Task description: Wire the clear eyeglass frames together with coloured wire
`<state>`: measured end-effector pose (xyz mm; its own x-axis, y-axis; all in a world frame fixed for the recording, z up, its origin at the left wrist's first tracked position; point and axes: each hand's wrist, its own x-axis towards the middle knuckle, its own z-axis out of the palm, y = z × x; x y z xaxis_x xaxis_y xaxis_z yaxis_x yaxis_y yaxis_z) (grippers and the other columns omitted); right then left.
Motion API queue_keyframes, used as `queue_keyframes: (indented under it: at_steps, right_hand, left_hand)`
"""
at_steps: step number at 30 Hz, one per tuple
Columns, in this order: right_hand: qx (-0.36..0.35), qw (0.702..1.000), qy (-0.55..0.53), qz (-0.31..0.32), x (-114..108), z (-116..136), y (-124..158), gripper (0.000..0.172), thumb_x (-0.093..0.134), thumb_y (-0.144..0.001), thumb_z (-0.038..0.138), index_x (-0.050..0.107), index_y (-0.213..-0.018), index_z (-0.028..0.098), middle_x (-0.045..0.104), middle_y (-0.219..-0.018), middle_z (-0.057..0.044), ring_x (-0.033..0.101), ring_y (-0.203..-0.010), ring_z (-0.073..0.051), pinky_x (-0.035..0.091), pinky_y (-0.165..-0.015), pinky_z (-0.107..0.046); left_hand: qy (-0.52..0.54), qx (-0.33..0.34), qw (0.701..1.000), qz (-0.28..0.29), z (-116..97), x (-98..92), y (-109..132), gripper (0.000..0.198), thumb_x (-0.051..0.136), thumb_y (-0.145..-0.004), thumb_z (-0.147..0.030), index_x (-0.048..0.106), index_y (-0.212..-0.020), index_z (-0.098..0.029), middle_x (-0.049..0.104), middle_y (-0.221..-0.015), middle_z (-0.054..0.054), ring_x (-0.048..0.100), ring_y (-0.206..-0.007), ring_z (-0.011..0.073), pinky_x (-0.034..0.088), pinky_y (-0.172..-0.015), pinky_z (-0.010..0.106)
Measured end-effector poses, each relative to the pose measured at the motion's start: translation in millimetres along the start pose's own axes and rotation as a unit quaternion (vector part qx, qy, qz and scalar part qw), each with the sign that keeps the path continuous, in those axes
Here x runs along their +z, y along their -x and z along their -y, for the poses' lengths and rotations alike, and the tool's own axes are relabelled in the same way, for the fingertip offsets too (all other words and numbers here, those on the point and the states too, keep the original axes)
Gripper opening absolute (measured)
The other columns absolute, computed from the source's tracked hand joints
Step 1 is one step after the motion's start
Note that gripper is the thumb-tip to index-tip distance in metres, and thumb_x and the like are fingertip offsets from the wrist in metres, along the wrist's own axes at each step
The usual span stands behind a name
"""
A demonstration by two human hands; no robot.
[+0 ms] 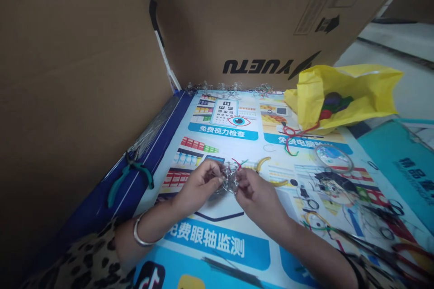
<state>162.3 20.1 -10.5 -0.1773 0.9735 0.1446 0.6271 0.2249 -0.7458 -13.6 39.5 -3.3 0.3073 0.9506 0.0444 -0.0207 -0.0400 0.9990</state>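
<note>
A small shiny wire craft piece [230, 179], with thin red and green strands at its top, is between my two hands over the printed sheet [217, 210]. My left hand [203, 186] pinches its left side, thumb and fingertips together. On the opposite side the fingers of my right hand [259, 196] are closed on it too; some fingertips are hidden. Just beyond my right hand lie the yellow handles [264, 163] of a tool whose head is covered. Pliers with teal handles [127, 178] rest at the left, beside a bundle of straight wires [144, 133].
Cardboard walls [210, 18] stand behind and to the left. Several wire pieces [222, 88] line the back edge. A yellow bag [366, 95] holds dark and red balls, with red cord [291, 133] trailing out. Scissors [376, 246], a clear ring-shaped roll [334, 158] and loose wire lie right.
</note>
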Motion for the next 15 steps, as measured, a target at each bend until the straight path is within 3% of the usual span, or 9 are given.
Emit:
queue_keyframes:
  at_steps: [5, 9, 15]
  right_hand:
    - [0.011, 1.0, -0.003, 0.016, -3, 3, -3, 0.034, 0.05, -0.069, 0.014, 0.052, -0.103, 0.021, 0.063, -0.071, 0.001, 0.055, -0.055, -0.013, 0.045, -0.057, -0.026]
    - [0.017, 0.997, -0.043, 0.069, -14, 7, -8, 0.027, 0.051, -0.072, 0.016, 0.054, -0.099, 0.021, 0.056, -0.061, 0.004, 0.05, -0.05, -0.01, 0.04, -0.049, -0.022]
    - [0.033, 0.992, -0.106, 0.065, -30, 7, -13, 0.018, 0.054, -0.076, 0.025, 0.057, -0.093, 0.021, 0.046, -0.057, 0.006, 0.042, -0.049, -0.009, 0.036, -0.047, -0.021]
  left_hand:
    - [-0.013, -0.003, 1.0, -0.002, -1, -0.5, 1, 0.008, 0.055, -0.077, -0.019, 0.047, -0.076, -0.019, 0.05, -0.086, 0.002, 0.047, -0.078, 0.0129, 0.038, -0.07, 0.024]
    - [0.011, -0.018, 1.0, -0.01, 0, -1.1, 1, 0.009, 0.054, -0.076, -0.016, 0.046, -0.075, -0.019, 0.05, -0.085, 0.001, 0.047, -0.076, 0.0119, 0.037, -0.068, 0.023]
    - [0.085, -0.051, 0.995, -0.025, 0, -1.4, 0, 0.011, 0.053, -0.077, -0.018, 0.042, -0.074, -0.019, 0.049, -0.079, -0.001, 0.044, -0.067, 0.0097, 0.036, -0.06, 0.021]
